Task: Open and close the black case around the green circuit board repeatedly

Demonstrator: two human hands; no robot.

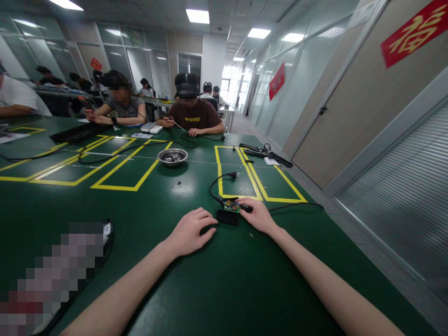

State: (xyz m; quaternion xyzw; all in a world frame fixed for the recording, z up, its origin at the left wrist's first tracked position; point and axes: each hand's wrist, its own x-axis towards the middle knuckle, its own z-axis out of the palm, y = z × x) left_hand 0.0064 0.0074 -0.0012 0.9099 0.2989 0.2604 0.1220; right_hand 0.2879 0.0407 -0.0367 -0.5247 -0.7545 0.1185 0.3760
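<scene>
1. Seeing a metal bowl point(171, 164) standing across the green table point(217, 289), well apart from both hands, with small pieces inside.
2. Resting the left hand point(193, 231) at the table, relaxed and gripping nothing, with the fingertips just beside a black case piece point(227, 218); being unable to tell contact from a narrow gap.
3. Looping a black cord point(210, 187) from near the left end of a circuit board point(231, 206) round to a plug point(233, 175), beyond the board.
4. Having the black case piece lying just on the near side of the board, not covering its top.
5. Showing the circuit board bare between both hands, nearer the right; judging the work partway, counting the uncovering as done and finding the board not yet enclosed.
6. Bending the right hand point(257, 214) round the board's right end, seemingly grasping it between thumb and fingers.
7. Trailing a second cord point(297, 205) rightward from behind the right hand toward the table's edge.
</scene>
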